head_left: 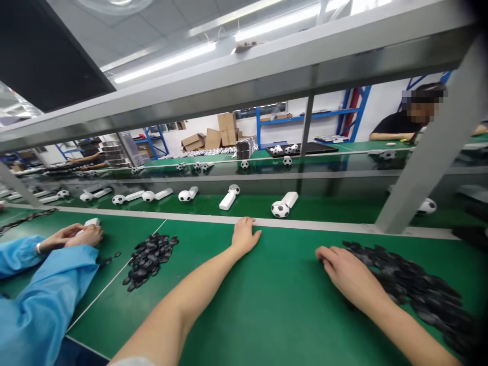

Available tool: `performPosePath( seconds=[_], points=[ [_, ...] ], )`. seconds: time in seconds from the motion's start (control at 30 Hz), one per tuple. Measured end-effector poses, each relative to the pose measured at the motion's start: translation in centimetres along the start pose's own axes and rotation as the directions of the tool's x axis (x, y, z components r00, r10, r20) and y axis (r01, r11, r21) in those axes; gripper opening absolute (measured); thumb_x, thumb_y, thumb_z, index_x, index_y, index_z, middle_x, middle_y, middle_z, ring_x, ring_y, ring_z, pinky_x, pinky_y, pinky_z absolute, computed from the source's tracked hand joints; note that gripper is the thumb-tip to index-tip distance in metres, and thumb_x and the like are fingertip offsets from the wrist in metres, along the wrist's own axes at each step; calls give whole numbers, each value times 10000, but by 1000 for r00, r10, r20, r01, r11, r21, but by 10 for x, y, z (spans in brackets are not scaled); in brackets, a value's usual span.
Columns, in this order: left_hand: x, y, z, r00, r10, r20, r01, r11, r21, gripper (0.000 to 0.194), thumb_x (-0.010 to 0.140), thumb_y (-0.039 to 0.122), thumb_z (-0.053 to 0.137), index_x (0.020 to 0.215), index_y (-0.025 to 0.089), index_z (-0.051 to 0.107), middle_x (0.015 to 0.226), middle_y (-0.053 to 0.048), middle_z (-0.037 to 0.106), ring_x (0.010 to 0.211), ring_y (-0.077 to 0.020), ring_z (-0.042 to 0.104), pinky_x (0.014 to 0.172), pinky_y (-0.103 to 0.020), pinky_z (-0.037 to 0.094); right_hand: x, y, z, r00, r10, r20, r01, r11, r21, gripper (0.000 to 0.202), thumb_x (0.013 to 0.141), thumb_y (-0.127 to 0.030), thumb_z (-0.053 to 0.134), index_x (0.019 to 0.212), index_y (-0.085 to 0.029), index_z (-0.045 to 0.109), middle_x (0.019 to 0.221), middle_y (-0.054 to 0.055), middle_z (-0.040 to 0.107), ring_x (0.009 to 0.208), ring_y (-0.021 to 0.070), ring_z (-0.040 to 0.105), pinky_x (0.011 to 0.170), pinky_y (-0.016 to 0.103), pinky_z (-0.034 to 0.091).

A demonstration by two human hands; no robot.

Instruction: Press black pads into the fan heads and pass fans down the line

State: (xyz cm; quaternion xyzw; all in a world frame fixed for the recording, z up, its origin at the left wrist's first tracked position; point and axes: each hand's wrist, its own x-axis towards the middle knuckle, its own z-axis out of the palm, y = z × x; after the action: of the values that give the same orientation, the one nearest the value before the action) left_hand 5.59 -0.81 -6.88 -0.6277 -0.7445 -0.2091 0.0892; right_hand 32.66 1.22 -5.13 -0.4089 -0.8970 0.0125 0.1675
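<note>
My left hand (244, 237) rests at the pale rail (206, 218) along the far edge of the green table, fingers stretched out, thumb apart, nothing visible in it. Beyond it on the conveyor lie a white block with a small football-patterned ball (234, 190) and another such ball (280, 209) with a white block (291, 198). Over the table to the right, my right hand (345, 269) has its fingers curled together; whether they hold a small piece is hidden. Beside and partly behind it spreads a pile of flat black pieces (419, 287), blurred.
A co-worker in blue sleeves (72, 279) handles a white piece (91, 222) at the left. Another black pile (150, 258) lies between us. More ball-and-block pieces (148, 195) line the conveyor. A slanted metal post (427, 137) and overhead beam frame the bench; another person (396, 122) sits opposite.
</note>
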Motion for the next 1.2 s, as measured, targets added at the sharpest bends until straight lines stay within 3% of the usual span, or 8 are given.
performPosePath(
  seconds=[0.13, 0.43, 0.6, 0.77, 0.93, 1.0, 1.07, 1.2],
  points=[
    [16, -31, -15, 998, -59, -19, 59, 998, 30, 378, 846, 369, 531, 1165, 173, 478, 1235, -92, 448, 1106, -251, 443, 912, -460, 380, -4, 3, 11, 999, -33, -25, 34, 997, 62, 304, 846, -216, 319, 799, -203, 619, 820, 58, 609, 778, 207, 574, 681, 333, 443],
    [101, -196, -88, 903, -429, -26, 419, 865, 277, 431, 845, 298, 543, 1239, 182, 411, 1313, -103, 355, 1154, -293, 390, 924, -515, 356, -10, 19, 21, 999, -11, -34, 16, 991, 134, 277, 856, -269, 383, 946, -238, 643, 939, 59, 629, 871, 211, 596, 745, 331, 501],
    [107, -230, -91, 869, -480, 119, 419, 842, 339, 437, 844, 288, 539, 1240, 172, 397, 1243, -113, 417, 1031, -257, 495, 847, -453, 429, -6, 11, 13, 997, -19, -73, 29, 992, 126, 245, 866, -343, 419, 913, -266, 648, 909, 47, 620, 846, 206, 586, 735, 352, 491],
    [92, -202, -106, 886, -388, 253, 303, 899, 316, 535, 767, 407, 535, 1209, 132, 414, 1073, -151, 483, 870, -292, 578, 746, -369, 451, -5, -5, -1, 985, -28, -170, 60, 980, 188, 226, 872, -312, 426, 878, -251, 643, 950, 53, 621, 890, 198, 582, 756, 334, 487],
    [24, -117, -125, 892, -97, 441, 10, 981, 196, 586, 719, 559, 504, 1161, 181, 440, 969, -97, 510, 832, -283, 581, 757, -371, 451, -4, -20, -12, 986, 42, -164, 14, 945, 326, 142, 859, -261, 463, 887, -212, 593, 859, 32, 654, 821, 175, 602, 747, 313, 494],
    [-8, -80, -129, 832, 29, 553, -104, 989, 104, 632, 696, 539, 542, 1203, 182, 419, 1085, -111, 477, 837, -272, 583, 739, -356, 465, -4, -25, -14, 988, 52, -146, 5, 930, 367, 118, 851, -232, 473, 878, -206, 585, 863, 33, 653, 825, 171, 601, 758, 312, 492],
    [-29, -50, -131, 712, 197, 674, -214, 975, -58, 588, 761, 436, 497, 1289, 229, 341, 1228, -100, 406, 805, -222, 598, 664, -302, 480, -4, -29, -14, 990, 59, -128, -1, 914, 407, 113, 845, -201, 475, 886, -203, 580, 877, 35, 650, 841, 166, 597, 775, 308, 488],
    [-31, -28, -129, 572, 464, 677, -485, 856, -178, 513, 777, 440, 515, 1232, 216, 443, 1180, -111, 482, 886, -263, 572, 724, -350, 467, -7, -34, -13, 990, 80, -112, -18, 881, 473, 87, 828, -183, 503, 882, -199, 569, 862, 34, 645, 825, 159, 596, 764, 300, 489]
  ],
)
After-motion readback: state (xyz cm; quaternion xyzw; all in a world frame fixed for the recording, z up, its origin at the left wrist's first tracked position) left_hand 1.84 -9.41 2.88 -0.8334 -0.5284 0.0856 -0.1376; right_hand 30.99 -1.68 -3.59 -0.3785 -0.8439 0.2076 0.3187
